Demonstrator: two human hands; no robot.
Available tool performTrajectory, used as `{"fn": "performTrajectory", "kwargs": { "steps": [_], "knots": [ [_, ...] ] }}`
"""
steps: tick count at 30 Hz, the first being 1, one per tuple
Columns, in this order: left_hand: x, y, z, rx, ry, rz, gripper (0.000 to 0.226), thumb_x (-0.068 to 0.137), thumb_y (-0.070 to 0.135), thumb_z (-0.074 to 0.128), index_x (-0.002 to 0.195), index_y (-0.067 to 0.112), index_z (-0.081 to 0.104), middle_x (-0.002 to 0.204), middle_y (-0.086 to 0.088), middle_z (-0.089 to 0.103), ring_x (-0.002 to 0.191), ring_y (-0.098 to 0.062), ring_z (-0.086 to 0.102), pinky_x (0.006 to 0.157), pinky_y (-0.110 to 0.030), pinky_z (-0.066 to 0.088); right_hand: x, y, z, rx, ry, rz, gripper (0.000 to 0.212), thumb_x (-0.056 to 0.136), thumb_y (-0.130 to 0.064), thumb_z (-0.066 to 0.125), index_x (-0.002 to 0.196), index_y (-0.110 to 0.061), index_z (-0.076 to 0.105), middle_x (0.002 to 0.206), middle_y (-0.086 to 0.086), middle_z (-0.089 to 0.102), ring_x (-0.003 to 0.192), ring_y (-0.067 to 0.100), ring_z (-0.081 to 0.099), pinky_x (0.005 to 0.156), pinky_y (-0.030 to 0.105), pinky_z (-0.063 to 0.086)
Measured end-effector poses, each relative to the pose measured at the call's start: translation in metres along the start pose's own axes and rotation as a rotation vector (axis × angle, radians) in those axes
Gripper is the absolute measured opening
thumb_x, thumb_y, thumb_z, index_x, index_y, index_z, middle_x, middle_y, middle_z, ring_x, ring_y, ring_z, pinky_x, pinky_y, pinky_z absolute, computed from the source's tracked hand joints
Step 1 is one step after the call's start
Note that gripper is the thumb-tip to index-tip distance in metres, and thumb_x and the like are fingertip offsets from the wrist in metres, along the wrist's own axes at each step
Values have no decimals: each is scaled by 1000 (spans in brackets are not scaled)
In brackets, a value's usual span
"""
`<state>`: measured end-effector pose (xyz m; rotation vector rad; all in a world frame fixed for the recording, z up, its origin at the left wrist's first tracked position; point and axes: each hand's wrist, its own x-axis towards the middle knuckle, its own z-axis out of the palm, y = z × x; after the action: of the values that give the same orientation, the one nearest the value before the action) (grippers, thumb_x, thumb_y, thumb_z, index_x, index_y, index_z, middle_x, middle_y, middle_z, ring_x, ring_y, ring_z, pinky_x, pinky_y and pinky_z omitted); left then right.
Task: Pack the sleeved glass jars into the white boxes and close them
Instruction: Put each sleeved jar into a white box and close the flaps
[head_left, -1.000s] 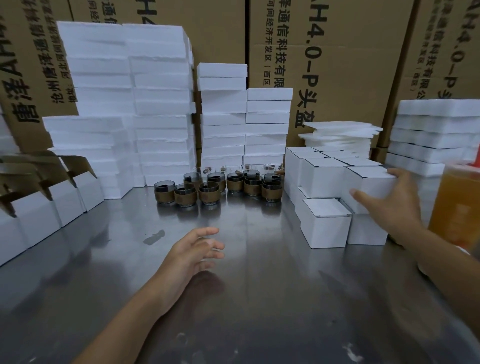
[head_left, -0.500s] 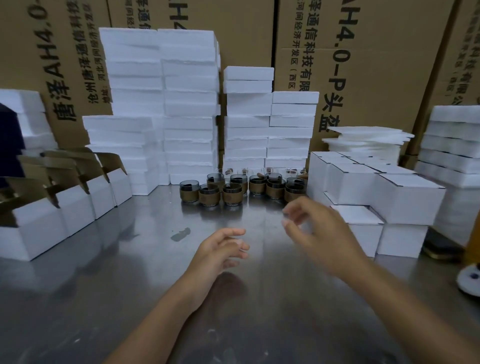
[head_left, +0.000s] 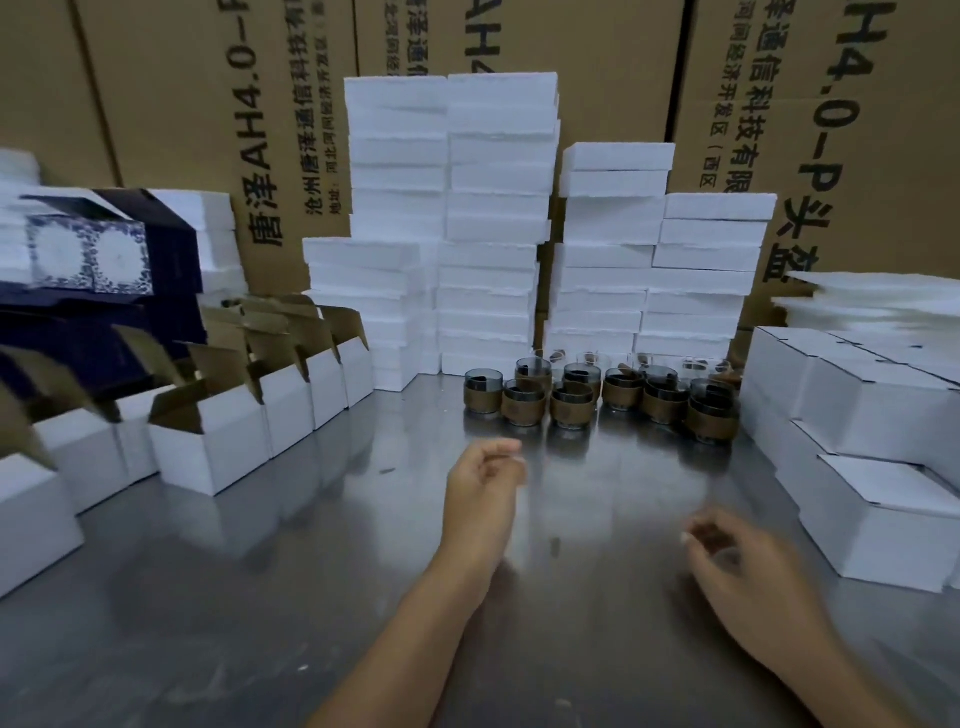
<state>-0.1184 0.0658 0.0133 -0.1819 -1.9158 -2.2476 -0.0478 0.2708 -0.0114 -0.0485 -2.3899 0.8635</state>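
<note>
Left a row of open boxes waiting, flaps up, along the left of the steel table. Kept the left hand hovering mid-table, fingers loosely curled around nothing, just short of the sleeved jars clustered untouched at the back. Drew the right hand, blurred but apparently loose and empty too, away from the closed boxes stacked at right, touched a second before; judged one box finished and the next jar due.
</note>
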Motion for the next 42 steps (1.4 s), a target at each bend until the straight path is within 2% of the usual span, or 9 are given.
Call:
{"fn": "performTrajectory", "kwargs": {
  "steps": [3, 7, 12, 16, 19, 27, 34, 37, 42],
  "knots": [
    [23, 11, -41, 151, 123, 138, 21, 89, 4, 55, 86, 24, 58, 84, 4, 59, 78, -10, 56, 62, -6, 41, 1, -4, 0, -36, -17, -19, 16, 83, -2, 65, 74, -16, 62, 68, -9, 60, 66, -1, 55, 61, 5, 36],
    [49, 24, -117, 470, 377, 290, 20, 89, 6, 56, 104, 19, 56, 105, 1, 56, 101, -15, 52, 85, -26, 40, 2, -6, 2, -52, -43, -22, 16, 83, -3, 65, 73, -16, 62, 69, -6, 62, 66, 4, 58, 60, 9, 39],
    [66, 33, -188, 896, 568, 335, 53, 85, 9, 64, 132, 8, 41, 139, -18, 34, 130, -29, 31, 98, -37, 35, 3, -5, 4, -42, -47, -28, 24, 82, -3, 66, 69, -22, 59, 67, -3, 63, 77, 4, 57, 65, 14, 40],
    [74, 27, -214, 1036, 485, 182, 76, 83, 10, 69, 143, 2, 25, 144, -22, 32, 133, -36, 28, 107, -49, 32, 1, -6, 5, -32, -15, -30, 26, 81, 0, 67, 67, -21, 59, 64, -5, 63, 75, 0, 56, 62, 11, 39],
    [76, 24, -223, 1075, 465, 88, 72, 84, 11, 68, 141, 6, 27, 133, -26, 43, 122, -41, 41, 98, -54, 41, 1, -7, 5, -33, -7, -39, 27, 81, 0, 67, 67, -22, 59, 62, -6, 62, 73, -1, 56, 62, 10, 39],
    [69, 31, -213, 1332, 388, 287, 45, 88, 7, 60, 130, 8, 42, 112, -21, 61, 110, -38, 51, 100, -49, 30, 2, -7, 4, -2, -19, -24, 27, 82, -3, 66, 67, -24, 58, 63, -5, 63, 72, 3, 56, 61, 13, 40],
    [33, 52, -109, 1119, 222, 646, 43, 86, 8, 62, 126, 13, 49, 99, -11, 62, 94, -31, 51, 82, -36, 32, -1, -10, 5, 3, -63, -37, 22, 84, -8, 64, 69, -22, 58, 64, -5, 60, 70, 2, 54, 60, 15, 40],
    [14, 47, -54, 1025, 114, 670, 44, 85, 11, 61, 127, 15, 48, 100, -12, 61, 93, -32, 50, 83, -39, 38, -1, -7, 7, 16, -43, -46, 25, 83, -7, 65, 72, -28, 57, 67, -6, 62, 71, 5, 57, 62, 19, 42],
    [-18, 20, 24, 895, 3, 633, 43, 86, 16, 62, 126, 21, 47, 97, -6, 59, 92, -26, 45, 78, -29, 32, 0, -4, 12, 155, -73, -39, 58, 76, -22, 75, 115, -46, 39, 105, -15, 54, 97, 2, 53, 81, 22, 41]
  ]
}}
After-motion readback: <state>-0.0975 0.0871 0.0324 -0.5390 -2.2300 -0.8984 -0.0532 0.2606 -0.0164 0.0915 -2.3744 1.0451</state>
